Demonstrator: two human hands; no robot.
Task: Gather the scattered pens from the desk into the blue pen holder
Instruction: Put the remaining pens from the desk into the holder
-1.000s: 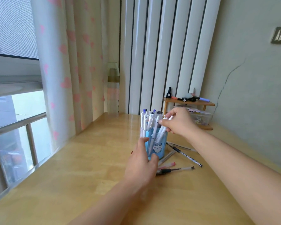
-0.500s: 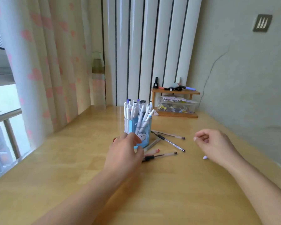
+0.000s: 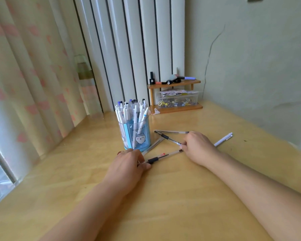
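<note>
The pen holder (image 3: pixel 137 134) reads "machiware". The left hand (image 3: pixel 129 162) fingers pinch a black-grip pen (image 3: pixel 161 157); the right hand (image 3: pixel 197 146) fingers pinch another pen (image 3: pixel 167 137).

Your wooden worktop (image 3: pixel 189 197) carries the blue pen holder (image 3: pixel 137 136) full of white pens, several clear gel pens (image 3: pixel 165 154) lying just right of it, one white pen (image 3: pixel 223 139) farther right, and a small wooden shelf (image 3: pixel 175 94) at the back.

The table (image 3: pixel 181 197) is smooth, lightly glossy wood; the blue pen holder (image 3: pixel 137 136) is translucent glossy plastic; the far shelf (image 3: pixel 174 83) is wood.
</note>
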